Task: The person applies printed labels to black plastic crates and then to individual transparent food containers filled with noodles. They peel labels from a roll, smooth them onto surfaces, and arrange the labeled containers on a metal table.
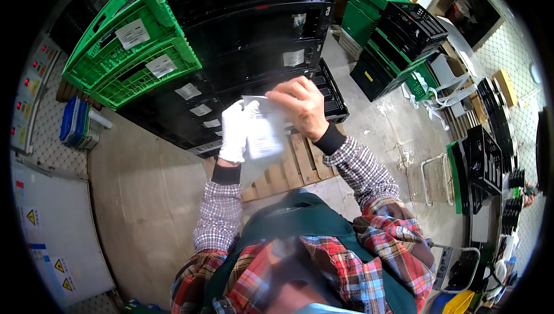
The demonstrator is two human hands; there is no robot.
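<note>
My left hand (234, 134), in a white glove, grips a white sheet of printed labels (264, 137) by its left side. The sheet bears writing and is blurred. At its upper right corner is my bare right hand (304, 105), fingers bent and pinching the edge; the fingertips are partly hidden. Just beyond both hands rises a stack of black plastic crates (255, 41), several with white labels (293, 58) on their sides. Green plastic crates (143, 54), also labelled, sit on the stack's left part. Below my hands shows a wooden pallet (298, 160).
A black crate (333, 93) sits low behind my right hand. Further right stand stacked green and black crates (385, 60) and a clear basket (433, 180). Blue crates (72, 121) and a white cabinet with warning signs (60, 236) line the left wall.
</note>
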